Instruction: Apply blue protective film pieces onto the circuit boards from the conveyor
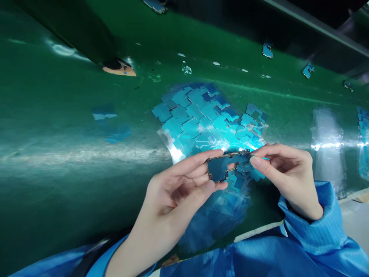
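Between my two hands a small circuit board (218, 168) with a blue-grey face is held up over the table. My left hand (180, 192) grips its left end, fingers along the upper edge and behind, thumb at the lower corner. At the board's right end, the thumb and index finger of my right hand (284, 169) are pinched together; whether they hold the board itself or a thin film on it I cannot make out. Beneath and beyond lie many blue cut film pieces (190, 115) on clear sheets, partly hidden by my hands.
The table has a green surface (57, 184). Further circuit boards (267, 50) lie along the far side. A clear plastic sheet (327, 146) lies to the right, with more blue film (363, 138) past it. A dark bar with a broken tan end (119, 70) juts in at upper left.
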A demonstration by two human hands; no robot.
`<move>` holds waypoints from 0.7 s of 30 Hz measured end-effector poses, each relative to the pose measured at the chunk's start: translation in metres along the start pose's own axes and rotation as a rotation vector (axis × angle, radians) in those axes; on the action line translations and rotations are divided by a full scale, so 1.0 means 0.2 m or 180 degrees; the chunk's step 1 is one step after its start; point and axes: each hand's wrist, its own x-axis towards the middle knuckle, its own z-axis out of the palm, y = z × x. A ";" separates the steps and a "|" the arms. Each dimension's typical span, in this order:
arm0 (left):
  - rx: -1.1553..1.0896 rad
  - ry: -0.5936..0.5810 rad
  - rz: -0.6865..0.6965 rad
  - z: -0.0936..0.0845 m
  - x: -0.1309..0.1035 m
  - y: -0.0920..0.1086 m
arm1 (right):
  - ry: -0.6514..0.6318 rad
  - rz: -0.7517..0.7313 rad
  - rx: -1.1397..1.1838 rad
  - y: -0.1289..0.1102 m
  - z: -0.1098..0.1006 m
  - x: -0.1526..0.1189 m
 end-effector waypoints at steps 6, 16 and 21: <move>0.0185 0.0238 0.0113 0.02 -0.01 -0.01 | 0.0020 -0.0025 -0.0052 0.00 0.00 0.00; 0.0333 0.0331 0.0250 0.03 -0.01 -0.01 | 0.0074 -0.0094 -0.0153 -0.01 0.00 0.00; 0.0798 0.0402 0.0198 0.02 0.00 -0.01 | 0.0056 -0.0095 -0.0116 -0.01 0.00 0.00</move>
